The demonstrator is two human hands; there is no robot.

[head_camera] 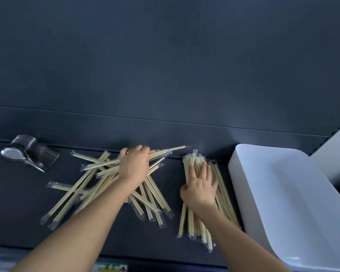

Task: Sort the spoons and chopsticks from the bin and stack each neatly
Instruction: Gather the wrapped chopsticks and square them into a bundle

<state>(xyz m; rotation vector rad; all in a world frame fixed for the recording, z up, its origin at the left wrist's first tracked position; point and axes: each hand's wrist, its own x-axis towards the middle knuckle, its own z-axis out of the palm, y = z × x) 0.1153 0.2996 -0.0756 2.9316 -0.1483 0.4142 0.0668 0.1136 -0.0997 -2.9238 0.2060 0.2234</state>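
A loose, crossed heap of wrapped wooden chopsticks (98,185) lies on the dark shelf (18,193). My left hand (134,165) reaches over the heap's far end, its fingers curled round a few chopsticks that stick out to the right. To the right lies a straight, aligned bundle of wrapped chopsticks (192,222). My right hand (201,188) lies flat on this bundle with fingers spread. A nested stack of wrapped spoons (28,152) sits at the far left. The white bin (263,193) stands at the right and looks empty.
A dark back panel (165,65) rises behind the shelf. The shelf's front edge runs along the bottom, with a colourful label (112,267) below it. A pale wall (338,154) shows past the bin at the right.
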